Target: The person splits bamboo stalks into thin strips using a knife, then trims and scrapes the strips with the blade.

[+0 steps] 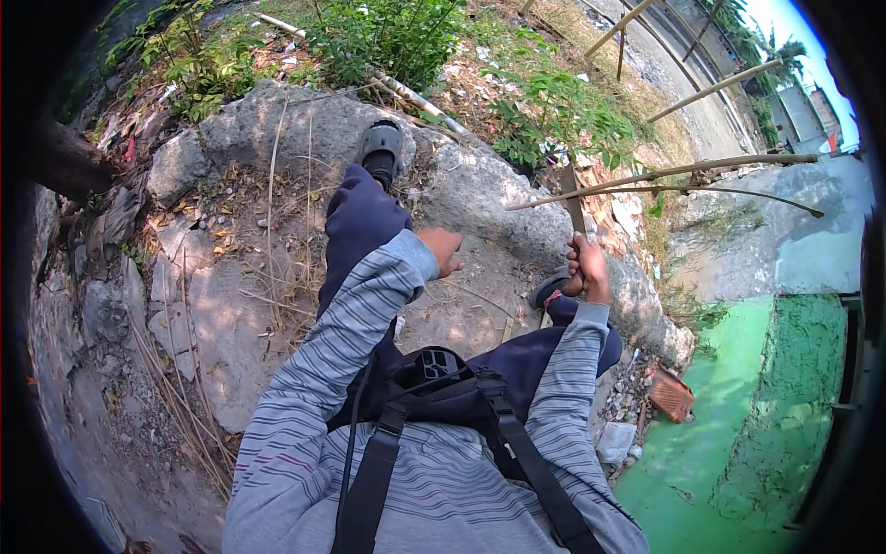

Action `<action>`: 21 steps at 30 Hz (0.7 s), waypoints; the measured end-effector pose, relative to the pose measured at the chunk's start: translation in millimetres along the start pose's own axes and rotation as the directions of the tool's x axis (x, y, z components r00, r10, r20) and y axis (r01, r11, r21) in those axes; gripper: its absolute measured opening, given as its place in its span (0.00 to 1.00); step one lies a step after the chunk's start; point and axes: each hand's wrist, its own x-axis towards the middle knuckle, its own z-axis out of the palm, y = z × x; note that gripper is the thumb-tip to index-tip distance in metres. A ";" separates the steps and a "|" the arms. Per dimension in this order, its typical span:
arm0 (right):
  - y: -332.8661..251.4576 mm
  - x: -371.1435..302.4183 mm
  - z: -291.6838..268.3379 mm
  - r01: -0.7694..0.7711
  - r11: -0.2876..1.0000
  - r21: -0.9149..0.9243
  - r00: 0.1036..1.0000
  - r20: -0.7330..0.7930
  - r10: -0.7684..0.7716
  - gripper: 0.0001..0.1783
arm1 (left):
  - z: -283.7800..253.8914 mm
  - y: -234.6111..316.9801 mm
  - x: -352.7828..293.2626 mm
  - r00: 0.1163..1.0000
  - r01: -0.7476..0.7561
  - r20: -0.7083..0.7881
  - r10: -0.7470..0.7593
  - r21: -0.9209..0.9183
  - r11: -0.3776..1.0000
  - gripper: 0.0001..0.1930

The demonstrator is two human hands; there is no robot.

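Note:
My right hand [591, 265] is wrapped around the handle of a machete [576, 214], whose long dull blade points away from me. A thin forked branch [683, 171] crosses the blade near its far part. I cannot tell whether the two touch. My left hand [441, 251] hangs over the dirt beside my left knee, thumb and fingers loosely apart, with nothing visible in it. My left foot, in a dark shoe [381, 148], is on the rock edge; my right shoe [551, 288] is partly hidden by my right hand.
Uneven rock [480, 180] curves ahead of me, with leafy shrubs [388, 37] and litter beyond. Bamboo poles [715, 90] stand at the far right. On the right are a green wall [729, 369] and a broken orange brick [671, 395]. Dry stalks [185, 406] lie at left.

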 end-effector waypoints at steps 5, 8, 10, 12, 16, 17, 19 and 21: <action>56.2 23.7 40.8 0.141 0.988 -0.058 0.979 -0.140 -0.147 0.20 | -2.8 7.6 2.8 1.000 -0.024 0.014 0.023 0.005 1.000 0.25; 70.6 30.6 64.9 0.249 0.950 -0.187 0.934 -0.212 -0.286 0.22 | -4.6 10.2 0.2 0.999 0.002 0.041 -0.002 0.007 1.000 0.25; 77.0 31.3 68.8 0.268 0.932 -0.244 0.911 -0.249 -0.328 0.22 | -2.9 10.9 0.6 1.000 -0.010 0.028 0.010 0.007 1.000 0.25; 77.4 31.5 65.7 0.283 0.912 -0.298 0.884 -0.287 -0.368 0.23 | -2.2 9.9 4.7 1.000 -0.025 0.017 0.025 0.009 1.000 0.25; 30.0 -4.0 57.6 0.319 0.930 -0.183 0.892 -0.274 -0.359 0.23 | -3.2 6.0 0.5 1.000 -0.017 0.024 0.017 0.016 1.000 0.25; 11.4 -17.1 59.4 0.310 0.943 -0.122 0.907 -0.260 -0.331 0.23 | -3.2 4.1 -3.0 1.000 0.006 0.024 -0.006 0.001 1.000 0.24; -4.7 -22.6 54.3 0.292 0.956 -0.025 0.926 -0.242 -0.289 0.21 | 0.4 2.3 -5.3 1.000 0.014 0.020 -0.014 -0.003 1.000 0.25; 11.6 -7.5 60.6 0.291 0.955 -0.052 0.923 -0.247 -0.294 0.22 | -4.3 5.9 -1.4 1.000 0.016 0.001 -0.016 0.000 1.000 0.25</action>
